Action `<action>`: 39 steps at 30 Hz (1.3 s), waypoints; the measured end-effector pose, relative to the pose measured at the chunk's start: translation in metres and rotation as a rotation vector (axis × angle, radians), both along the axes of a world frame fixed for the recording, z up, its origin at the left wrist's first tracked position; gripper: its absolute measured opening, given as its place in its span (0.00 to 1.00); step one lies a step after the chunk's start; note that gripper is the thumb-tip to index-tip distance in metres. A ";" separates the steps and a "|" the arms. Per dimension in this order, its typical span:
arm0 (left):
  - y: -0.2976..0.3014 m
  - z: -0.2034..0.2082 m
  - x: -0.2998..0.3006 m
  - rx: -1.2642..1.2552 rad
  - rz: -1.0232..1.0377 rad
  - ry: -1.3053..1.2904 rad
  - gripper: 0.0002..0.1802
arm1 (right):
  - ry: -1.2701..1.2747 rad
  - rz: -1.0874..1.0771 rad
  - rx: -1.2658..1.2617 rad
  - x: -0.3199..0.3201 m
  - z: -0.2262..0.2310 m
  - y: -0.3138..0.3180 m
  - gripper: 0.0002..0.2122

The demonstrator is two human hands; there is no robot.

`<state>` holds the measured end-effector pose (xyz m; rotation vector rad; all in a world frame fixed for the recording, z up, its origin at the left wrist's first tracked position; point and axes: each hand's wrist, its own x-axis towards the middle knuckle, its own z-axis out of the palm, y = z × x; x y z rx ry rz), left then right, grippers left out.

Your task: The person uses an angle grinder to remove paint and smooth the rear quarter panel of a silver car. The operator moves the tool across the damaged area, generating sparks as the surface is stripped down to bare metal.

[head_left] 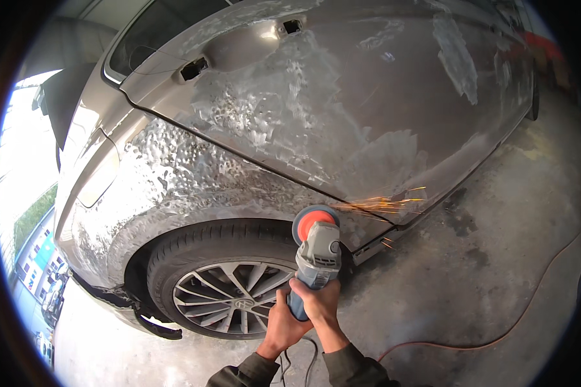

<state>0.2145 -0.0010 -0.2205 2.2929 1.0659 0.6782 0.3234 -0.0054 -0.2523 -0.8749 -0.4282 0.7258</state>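
Both of my hands are wrapped around the blue-grey body of an angle grinder [319, 255]. My left hand [284, 327] grips it low on the left, and my right hand [321, 304] closes round its rear on the right. The grinder's round disc [314, 223], red in the middle with a dark rim, is at the lower edge of the car's fender panel [181, 169], just above the wheel arch. Orange sparks [384, 204] stream off to the right across the lower door [394, 109]. Panel and door show bare, dented metal with patches of scraped paint.
Below the disc is the car's tyre [181, 248] with its spoked rim [229, 300]. A loose bumper end [145, 322] hangs at the lower left. An orange-red cable [497, 338] curves over the concrete floor [432, 290], and a dark cord [313, 355] runs under my wrists.
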 end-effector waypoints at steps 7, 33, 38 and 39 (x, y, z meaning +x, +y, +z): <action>0.002 -0.008 0.001 -0.014 -0.018 0.046 0.47 | 0.055 -0.045 0.017 0.001 -0.011 0.002 0.19; 0.010 -0.056 0.027 0.017 -0.011 0.189 0.48 | 0.253 -0.065 0.144 0.023 -0.061 -0.001 0.11; 0.007 -0.057 0.031 0.006 -0.049 0.260 0.48 | 0.365 -0.080 0.098 0.027 -0.062 -0.008 0.09; 0.006 -0.052 0.029 0.017 -0.053 0.230 0.48 | 0.295 -0.085 0.067 0.024 -0.060 -0.005 0.13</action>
